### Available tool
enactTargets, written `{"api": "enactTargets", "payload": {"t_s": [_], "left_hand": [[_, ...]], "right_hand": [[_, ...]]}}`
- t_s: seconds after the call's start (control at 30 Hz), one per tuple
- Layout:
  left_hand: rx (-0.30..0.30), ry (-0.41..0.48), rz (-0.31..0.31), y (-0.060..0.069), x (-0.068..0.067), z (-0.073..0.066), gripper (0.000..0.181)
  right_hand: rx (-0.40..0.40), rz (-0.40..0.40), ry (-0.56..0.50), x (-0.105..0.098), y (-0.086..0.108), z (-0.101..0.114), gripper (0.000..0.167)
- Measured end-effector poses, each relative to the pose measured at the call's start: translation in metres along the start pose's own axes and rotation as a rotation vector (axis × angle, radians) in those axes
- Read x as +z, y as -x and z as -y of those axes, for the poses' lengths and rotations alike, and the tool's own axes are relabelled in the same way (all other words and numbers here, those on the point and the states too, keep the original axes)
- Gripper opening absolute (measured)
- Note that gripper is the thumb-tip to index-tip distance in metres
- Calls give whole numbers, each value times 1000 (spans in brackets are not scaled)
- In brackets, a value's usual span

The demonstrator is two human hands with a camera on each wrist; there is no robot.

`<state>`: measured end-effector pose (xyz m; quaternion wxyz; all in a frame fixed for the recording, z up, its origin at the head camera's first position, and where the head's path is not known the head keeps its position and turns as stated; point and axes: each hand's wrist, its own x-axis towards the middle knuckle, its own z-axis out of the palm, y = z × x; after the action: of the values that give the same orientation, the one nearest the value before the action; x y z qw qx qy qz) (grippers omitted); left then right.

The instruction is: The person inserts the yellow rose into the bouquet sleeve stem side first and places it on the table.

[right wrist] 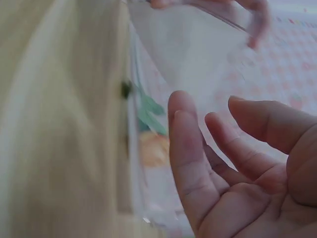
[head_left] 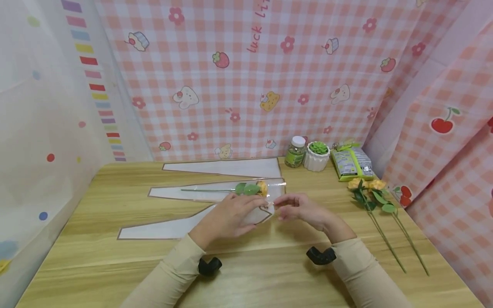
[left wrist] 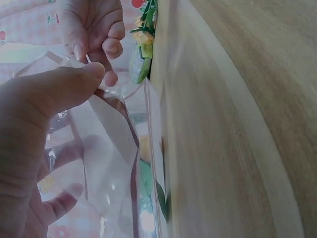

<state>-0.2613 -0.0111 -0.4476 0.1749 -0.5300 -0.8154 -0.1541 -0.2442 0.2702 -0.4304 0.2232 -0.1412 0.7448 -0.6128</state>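
Observation:
My left hand (head_left: 227, 216) grips the mouth end of the nearest flower sleeve (head_left: 161, 229), a tapered clear plastic wrap with a white panel and brown border. In the left wrist view its thumb lies over the sleeve (left wrist: 106, 148), other fingers showing through the film. My right hand (head_left: 308, 214) is beside that mouth; in the right wrist view its thumb and fingers (right wrist: 185, 148) stand apart with nothing visible between them. Behind, a yellow artificial rose (head_left: 262, 188) with green leaves lies along the middle sleeve (head_left: 161, 193); whether inside it, I cannot tell.
A third sleeve (head_left: 223, 167) lies at the table's back edge. Back right stand a white-capped jar (head_left: 295, 153), a potted succulent (head_left: 317, 157) and a green packet (head_left: 352, 162). Two more yellow roses (head_left: 375, 185) lie at the right, stems toward me. Patterned curtains surround the wooden table (head_left: 262, 273).

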Motion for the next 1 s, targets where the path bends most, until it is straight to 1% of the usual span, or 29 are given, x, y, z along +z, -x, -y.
{"api": "enactTargets", "payload": {"t_s": [0.07, 0.17, 0.4, 0.47, 0.57, 0.63, 0.7, 0.77, 0.83, 0.9, 1.0], "left_hand": [[-5, -8, 2, 0, 0, 0, 73], [-5, -17, 7, 0, -1, 0, 72], [0, -25, 9, -2, -3, 1, 70], [3, -31, 7, -3, -3, 2, 71], [8, -39, 5, -4, -4, 2, 70], [10, -43, 4, -4, -4, 3, 70], [10, -43, 6, -4, -5, 3, 70], [9, -44, 10, -4, -5, 4, 70], [6, -47, 20, -4, -6, 3, 70], [4, -47, 32, -4, -6, 2, 69], [6, -49, 47, -2, -7, 0, 68]], "right_hand": [[9, -38, 41, -9, 5, 4, 43], [7, -106, 72, -29, 15, 9, 45], [-20, -260, 99, -81, 46, 19, 43], [-26, -298, 97, -96, 56, 18, 38], [-35, -350, 73, -120, 72, 14, 24], [-24, -384, 52, -136, 84, 8, 18], [5, -417, 45, -150, 94, 2, 16], [44, -455, 80, -162, 106, -4, 21], [81, -500, 132, -173, 119, -11, 30], [112, -547, 188, -182, 133, -18, 39], [159, -607, 239, -193, 155, -27, 50]]}}
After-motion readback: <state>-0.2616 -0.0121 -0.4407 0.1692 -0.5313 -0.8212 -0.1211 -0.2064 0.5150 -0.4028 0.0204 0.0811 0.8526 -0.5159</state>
